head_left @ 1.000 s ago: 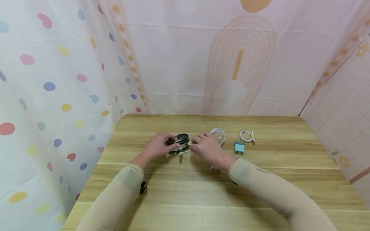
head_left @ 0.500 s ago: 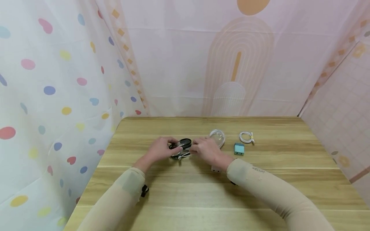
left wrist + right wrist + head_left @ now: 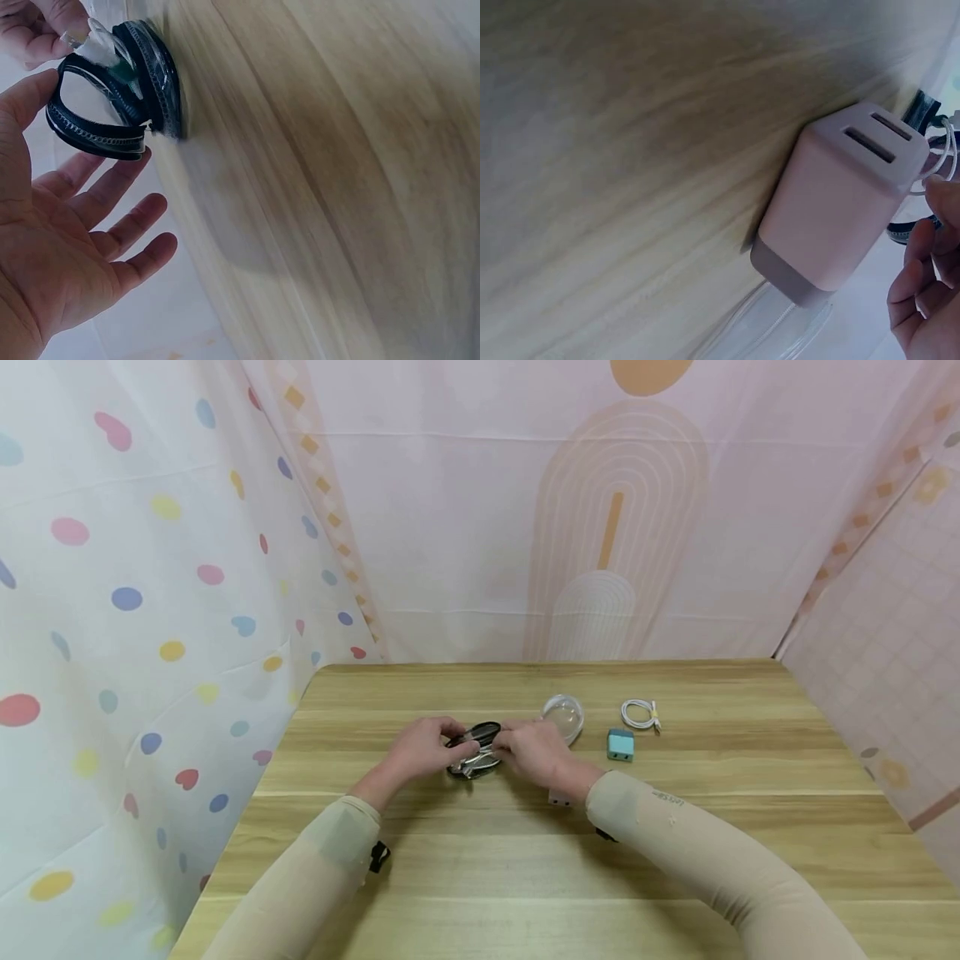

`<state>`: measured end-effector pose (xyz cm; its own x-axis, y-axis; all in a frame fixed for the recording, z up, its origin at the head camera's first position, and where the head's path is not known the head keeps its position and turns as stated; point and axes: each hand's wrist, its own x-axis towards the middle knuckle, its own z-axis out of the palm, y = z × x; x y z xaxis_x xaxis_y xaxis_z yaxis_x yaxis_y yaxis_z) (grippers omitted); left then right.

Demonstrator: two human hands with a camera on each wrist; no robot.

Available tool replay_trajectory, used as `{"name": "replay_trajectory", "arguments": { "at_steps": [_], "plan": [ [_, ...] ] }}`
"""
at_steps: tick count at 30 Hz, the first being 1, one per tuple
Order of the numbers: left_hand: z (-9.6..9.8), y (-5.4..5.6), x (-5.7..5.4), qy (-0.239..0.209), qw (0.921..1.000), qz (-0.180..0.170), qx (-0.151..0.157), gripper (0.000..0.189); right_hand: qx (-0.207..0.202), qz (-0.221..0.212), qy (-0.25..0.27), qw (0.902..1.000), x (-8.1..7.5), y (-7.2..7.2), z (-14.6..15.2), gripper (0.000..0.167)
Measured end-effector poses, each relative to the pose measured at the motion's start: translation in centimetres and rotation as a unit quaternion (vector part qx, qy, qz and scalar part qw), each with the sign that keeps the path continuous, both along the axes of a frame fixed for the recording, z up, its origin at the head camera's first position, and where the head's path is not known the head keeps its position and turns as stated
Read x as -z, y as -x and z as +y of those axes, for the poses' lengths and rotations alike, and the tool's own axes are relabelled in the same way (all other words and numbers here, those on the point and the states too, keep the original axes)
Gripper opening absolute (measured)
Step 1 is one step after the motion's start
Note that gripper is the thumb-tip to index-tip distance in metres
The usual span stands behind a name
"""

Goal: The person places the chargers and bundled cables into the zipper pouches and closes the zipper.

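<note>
A small black zip case [image 3: 487, 729] stands unzipped on the table, its two zipper-edged halves apart in the left wrist view. My left hand [image 3: 423, 747] grips it at the left, thumb and fingertips on its rim. Inside its near half lies a white cable [image 3: 480, 763]; its light plug [image 3: 94, 49] sticks up by the rim. My right hand [image 3: 536, 752] pinches the cable at the case's right side, and a thin loop [image 3: 949, 154] shows by its fingertips in the right wrist view. Its fingers partly hide the cable.
A pink two-port charger [image 3: 840, 202] lies under my right wrist. Behind that hand is a clear, rounded container [image 3: 564, 717]. To the right sit a teal charger block [image 3: 620, 745] and a coiled white cable [image 3: 637, 715] on the wooden table [image 3: 480, 868]. Patterned curtains stand behind and left.
The case has shifted slightly right and nearer to me with my left hand. The plug that hung out in front now lies with the cable in the case. The right hand has moved little.
</note>
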<state>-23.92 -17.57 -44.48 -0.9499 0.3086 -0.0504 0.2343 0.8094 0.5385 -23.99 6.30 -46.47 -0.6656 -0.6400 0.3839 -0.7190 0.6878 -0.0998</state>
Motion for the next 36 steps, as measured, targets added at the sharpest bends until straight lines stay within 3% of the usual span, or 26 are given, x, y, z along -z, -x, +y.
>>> {"name": "replay_trajectory", "arguments": {
  "at_steps": [3, 6, 13, 17, 31, 36],
  "plan": [
    [0.0, 0.0, 0.0, -0.004, 1.0, -0.007, -0.006, 0.06, 0.014, -0.045, 0.0, 0.9989, -0.3, 0.1, 0.0, 0.006],
    [0.0, 0.0, 0.1, -0.004, 0.9999, -0.011, -0.008, 0.062, 0.024, -0.056, 0.0, 0.9981, -0.4, 0.1, -0.1, 0.006],
    [0.1, 0.0, 0.2, 0.0, 0.9999, -0.001, -0.014, 0.06, 0.025, 0.017, -0.036, 0.9989, -0.2, -0.3, -0.7, 0.004],
    [0.3, 0.0, 0.3, 0.008, 0.9999, 0.008, -0.011, 0.06, 0.025, 0.02, -0.04, 0.9987, -0.1, -0.5, -1.1, 0.005],
    [0.1, 0.0, 0.8, 0.051, 0.9979, 0.034, -0.022, 0.063, 0.048, -0.123, -0.025, 0.9909, -1.1, -0.3, 0.5, 0.007],
    [-0.1, 0.0, 0.9, 0.082, 0.9952, 0.05, -0.017, 0.066, 0.079, -0.133, -0.022, 0.9878, -1.8, 0.2, 1.9, 0.012]
  ]
}}
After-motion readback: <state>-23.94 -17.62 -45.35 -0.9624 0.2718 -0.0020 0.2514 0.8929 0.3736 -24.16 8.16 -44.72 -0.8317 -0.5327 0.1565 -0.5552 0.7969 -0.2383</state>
